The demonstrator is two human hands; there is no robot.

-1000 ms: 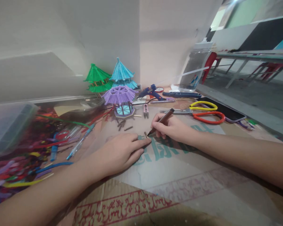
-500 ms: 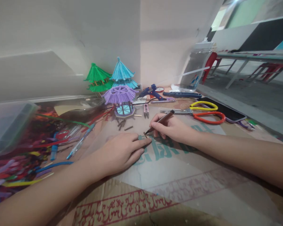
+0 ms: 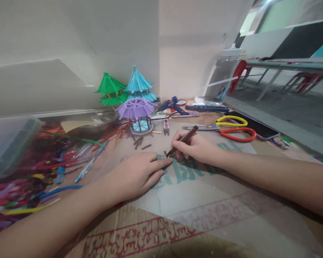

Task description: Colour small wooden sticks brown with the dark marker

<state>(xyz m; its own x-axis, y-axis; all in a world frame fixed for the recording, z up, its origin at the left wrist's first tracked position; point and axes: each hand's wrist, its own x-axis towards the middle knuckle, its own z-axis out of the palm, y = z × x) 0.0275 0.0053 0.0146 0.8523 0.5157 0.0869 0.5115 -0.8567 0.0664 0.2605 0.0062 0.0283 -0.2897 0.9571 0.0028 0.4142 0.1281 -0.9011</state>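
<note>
A brown marker (image 3: 187,139) is pinched in my right hand (image 3: 190,146), its dark tip down on a short little stick (image 3: 165,153). My left hand (image 3: 142,172) lies on the translucent sheet with its index finger stretched out, the fingertip at the near end of that stick. Just beyond it are several short brown sticks (image 3: 139,142), and one lies apart from the bunch. Behind them stands a small pavilion with a purple roof (image 3: 136,108), brown posts and a light blue floor.
Green (image 3: 111,89) and blue (image 3: 139,84) pavilion roofs rise against the wall. Nearby lie a blue glue gun (image 3: 172,104), thread snips (image 3: 166,127), large scissors (image 3: 238,134), a utility knife (image 3: 207,108) and a phone (image 3: 258,125). Colourful pipe cleaners and a plastic box (image 3: 13,147) crowd the left.
The marker tip has shifted slightly down along the little stick, toward my left fingertip. My left hand has stayed almost still.
</note>
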